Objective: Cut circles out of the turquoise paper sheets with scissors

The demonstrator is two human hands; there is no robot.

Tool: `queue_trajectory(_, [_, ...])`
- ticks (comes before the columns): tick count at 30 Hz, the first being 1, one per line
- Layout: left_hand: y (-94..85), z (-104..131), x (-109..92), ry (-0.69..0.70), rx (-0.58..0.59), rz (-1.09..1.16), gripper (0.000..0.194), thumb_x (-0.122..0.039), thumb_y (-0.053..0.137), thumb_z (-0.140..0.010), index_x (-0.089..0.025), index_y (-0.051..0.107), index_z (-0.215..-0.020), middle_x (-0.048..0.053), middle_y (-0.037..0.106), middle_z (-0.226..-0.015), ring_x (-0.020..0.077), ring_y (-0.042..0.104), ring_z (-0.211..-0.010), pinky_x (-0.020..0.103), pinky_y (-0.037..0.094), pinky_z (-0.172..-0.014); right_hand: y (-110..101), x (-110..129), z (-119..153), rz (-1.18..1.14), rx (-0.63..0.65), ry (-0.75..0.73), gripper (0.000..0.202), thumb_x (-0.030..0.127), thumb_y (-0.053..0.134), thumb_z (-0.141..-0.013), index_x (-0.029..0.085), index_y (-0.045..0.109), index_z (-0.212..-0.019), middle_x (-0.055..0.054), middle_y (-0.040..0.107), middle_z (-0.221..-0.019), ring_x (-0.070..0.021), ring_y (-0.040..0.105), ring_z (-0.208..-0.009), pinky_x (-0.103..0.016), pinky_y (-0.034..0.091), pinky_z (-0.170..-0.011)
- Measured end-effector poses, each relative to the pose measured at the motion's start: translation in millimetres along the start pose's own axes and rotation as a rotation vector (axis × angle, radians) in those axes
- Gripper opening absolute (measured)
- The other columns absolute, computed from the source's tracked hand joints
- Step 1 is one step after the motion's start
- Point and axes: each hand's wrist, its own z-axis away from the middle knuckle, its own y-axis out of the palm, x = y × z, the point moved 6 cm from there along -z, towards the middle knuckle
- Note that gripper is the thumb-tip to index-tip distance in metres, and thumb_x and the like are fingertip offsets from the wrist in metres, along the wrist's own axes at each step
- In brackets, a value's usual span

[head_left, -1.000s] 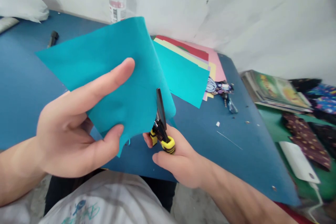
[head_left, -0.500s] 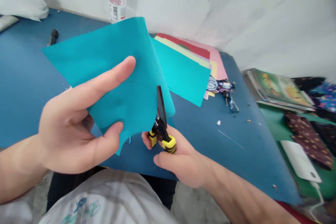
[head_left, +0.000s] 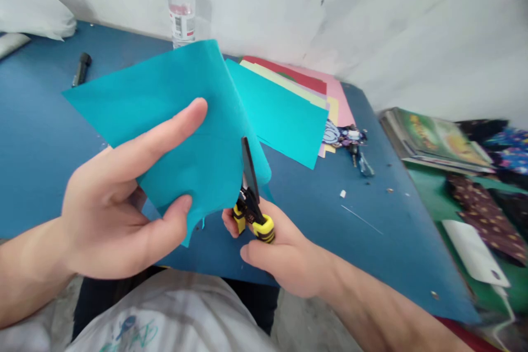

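Note:
A turquoise sheet of paper [head_left: 165, 99] is held up in my left hand [head_left: 127, 198], index finger and thumb on its near face, the other fingers mostly hidden behind it. My right hand [head_left: 276, 247] grips black scissors with yellow handles [head_left: 251, 198] at the sheet's lower right. The dark blades point upward, with the paper between them, and its lower edge looks cut in a curve. A narrow strip of the sheet hangs down near my left thumb.
Coloured papers [head_left: 284, 115] lie stacked on the blue table [head_left: 330, 247] near the wall. Keys [head_left: 355, 146] rest beside them. A clear bottle [head_left: 181, 5], black marker [head_left: 81, 69] and white bag [head_left: 33, 0] stand further back. Books [head_left: 441, 140] and a white power bank [head_left: 474, 253] lie right.
The sheet has shifted slightly down and left in view, and the background has moved a little with the camera. Both hands keep nearly the same hold; the scissors remain at the paper.

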Motion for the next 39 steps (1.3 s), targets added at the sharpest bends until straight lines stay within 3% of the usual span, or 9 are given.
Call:
queue_trajectory(3, [6.3, 1, -1, 0.028, 0.118, -0.117, 0.074, -0.027, 0.08, -0.11, -0.043, 0.053, -0.178, -0.012, 0.059, -0.179, 0.0325, 0.078, -0.146, 0.033, 0.077, -0.111, 0, 0, -1, 0.001, 0.019, -0.001, 0.027, 0.006, 0.07, -0.076, 0.025, 0.064, -0.094, 0.004, 0.059, -0.092, -0.016, 0.047, -0.078, -0.031, 0.042, -0.069])
queue_trajectory(5, [6.2, 1, -2, 0.049, 0.132, -0.122, 0.075, -0.029, 0.078, -0.113, -0.043, 0.05, -0.18, -0.013, 0.054, -0.183, 0.0336, 0.069, -0.159, 0.035, 0.07, -0.126, 0, -1, -2, 0.006, 0.043, 0.005, 0.027, 0.006, 0.07, -0.075, 0.025, 0.063, -0.094, 0.005, 0.059, -0.091, -0.0158, 0.047, -0.077, -0.031, 0.041, -0.067])
queue_trajectory(7, [4.7, 1, -2, 0.033, 0.128, -0.118, 0.074, -0.03, 0.079, -0.112, -0.046, 0.051, -0.179, -0.014, 0.057, -0.181, 0.0318, 0.078, -0.147, 0.032, 0.075, -0.116, 0, -1, -1, 0.004, 0.045, 0.009, 0.028, 0.006, 0.07, -0.075, 0.025, 0.063, -0.094, 0.005, 0.059, -0.091, -0.016, 0.047, -0.077, -0.031, 0.042, -0.067])
queue_trajectory(10, [3.0, 0, 2, -0.006, 0.129, -0.081, 0.076, -0.026, 0.08, -0.11, -0.051, 0.053, -0.176, -0.014, 0.06, -0.179, 0.0232, 0.089, -0.101, 0.024, 0.079, -0.074, -1, -1, 1, -0.023, 0.016, 0.009, 0.027, 0.006, 0.07, -0.075, 0.025, 0.064, -0.094, 0.005, 0.058, -0.091, -0.0159, 0.046, -0.078, -0.031, 0.041, -0.068])
queue_trajectory(13, [3.1, -5, 3, 0.071, 0.129, 0.069, 0.088, -0.014, 0.089, -0.094, -0.041, 0.061, -0.174, -0.013, 0.061, -0.177, 0.0216, 0.088, -0.085, 0.024, 0.08, -0.069, -1, -1, 1, -0.027, 0.022, 0.005, 0.027, 0.006, 0.07, -0.076, 0.025, 0.064, -0.094, 0.005, 0.058, -0.091, -0.016, 0.047, -0.078, -0.031, 0.042, -0.068])
queue_trajectory(18, [3.4, -14, 7, 0.029, 0.014, 0.236, 0.092, 0.003, 0.092, -0.07, -0.016, 0.076, -0.159, -0.007, 0.077, -0.16, 0.0312, 0.072, -0.156, 0.01, 0.068, -0.11, 0, -2, -3, 0.01, 0.076, 0.008, 0.029, 0.006, 0.071, -0.072, 0.026, 0.063, -0.091, 0.005, 0.059, -0.089, -0.0157, 0.05, -0.076, -0.031, 0.043, -0.066])
queue_trajectory(29, [7.4, -8, 15, -0.112, 0.075, 0.383, 0.088, 0.009, 0.093, -0.08, -0.026, 0.075, -0.159, -0.006, 0.066, -0.173, 0.0321, 0.072, -0.157, 0.009, 0.073, -0.091, 5, 3, 1, -0.067, -0.009, 0.058, 0.029, 0.006, 0.071, -0.07, 0.025, 0.065, -0.091, 0.004, 0.061, -0.091, -0.0181, 0.05, -0.085, -0.033, 0.043, -0.076])
queue_trajectory(36, [6.4, -12, 7, 0.069, 0.109, 0.239, 0.093, 0.0, 0.096, -0.076, -0.024, 0.073, -0.163, -0.007, 0.068, -0.169, 0.0339, 0.057, -0.169, 0.029, 0.059, -0.134, 6, -1, 0, -0.082, -0.021, 0.036, 0.031, 0.008, 0.07, -0.066, 0.026, 0.066, -0.091, 0.002, 0.063, -0.097, -0.0211, 0.053, -0.091, -0.035, 0.042, -0.079])
queue_trajectory(39, [7.1, -11, 9, 0.007, 0.144, 0.213, 0.094, 0.003, 0.09, -0.079, -0.033, 0.072, -0.164, -0.013, 0.064, -0.171, 0.0348, 0.066, -0.162, 0.031, 0.067, -0.127, 8, -1, 0, -0.067, -0.025, 0.059, 0.032, 0.01, 0.07, -0.066, 0.027, 0.067, -0.093, 0.002, 0.065, -0.099, -0.0206, 0.052, -0.088, -0.035, 0.04, -0.076])
